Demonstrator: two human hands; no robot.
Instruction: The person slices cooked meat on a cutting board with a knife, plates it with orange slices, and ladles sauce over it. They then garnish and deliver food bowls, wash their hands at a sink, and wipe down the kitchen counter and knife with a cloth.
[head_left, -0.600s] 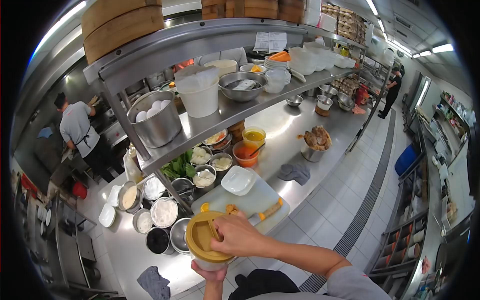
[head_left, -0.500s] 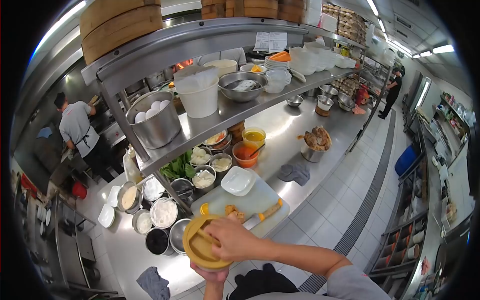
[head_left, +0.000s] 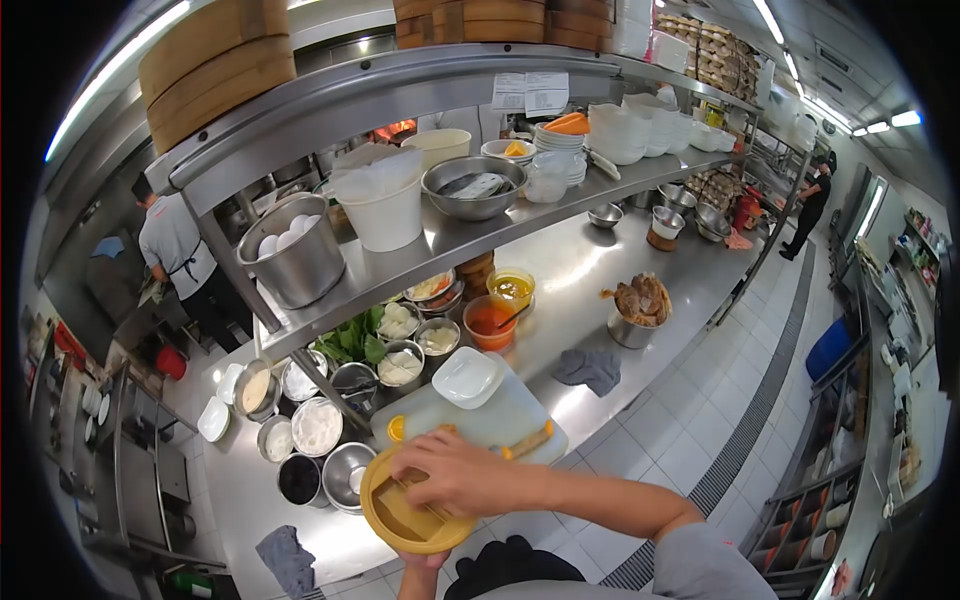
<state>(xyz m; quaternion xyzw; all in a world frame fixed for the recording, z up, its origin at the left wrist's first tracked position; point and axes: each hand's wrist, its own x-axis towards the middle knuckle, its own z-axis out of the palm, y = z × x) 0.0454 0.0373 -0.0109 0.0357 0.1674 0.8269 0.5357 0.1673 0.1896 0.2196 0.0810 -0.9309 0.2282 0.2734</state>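
A round yellow lid (head_left: 413, 518) is gripped by the right hand (head_left: 447, 480), the left hand (head_left: 427, 558) mostly obscured, its hold unclear, beside a glossy steel tabletop (head_left: 572, 285) and tiled floor (head_left: 660, 432).

Steel tabletop (head_left: 565, 265) beneath a loaded steel shelf (head_left: 437, 240).
The tabletop carries a pale cutting board (head_left: 528, 405), two grey cloths (head_left: 588, 371), a pot of brown food (head_left: 634, 332) and a cluster of round containers (head_left: 348, 474); on the shelf stand a pot of eggs (head_left: 297, 272), a white bucket (head_left: 385, 217), a metal bowl (head_left: 474, 204) and stacked white plates (head_left: 562, 150).
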